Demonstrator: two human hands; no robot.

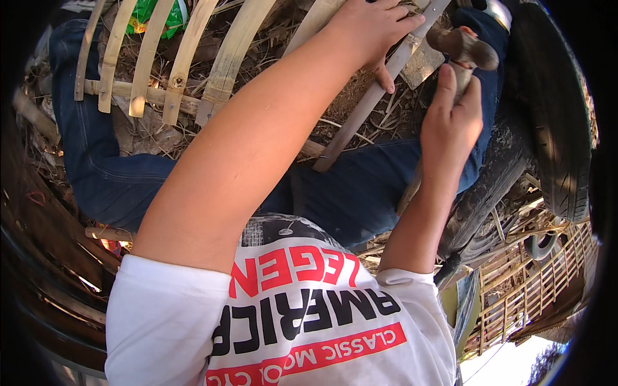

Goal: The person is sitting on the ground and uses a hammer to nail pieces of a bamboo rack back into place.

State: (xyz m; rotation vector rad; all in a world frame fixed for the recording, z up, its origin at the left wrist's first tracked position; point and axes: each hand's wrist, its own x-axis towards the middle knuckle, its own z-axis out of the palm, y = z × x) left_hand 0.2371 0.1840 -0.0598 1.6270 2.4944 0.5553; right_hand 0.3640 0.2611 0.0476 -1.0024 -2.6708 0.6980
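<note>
Left hand (378, 35): fingers spread, laid over a wooden slat (358, 116) slanting above the littered ground (353, 90). Right hand (456, 116): closed around the handle of a hammer (463, 48), its head near the slat's right edge. Recommended for any blow: slat braced firmly, left fingers clear, hammer face landing squarely.
</note>
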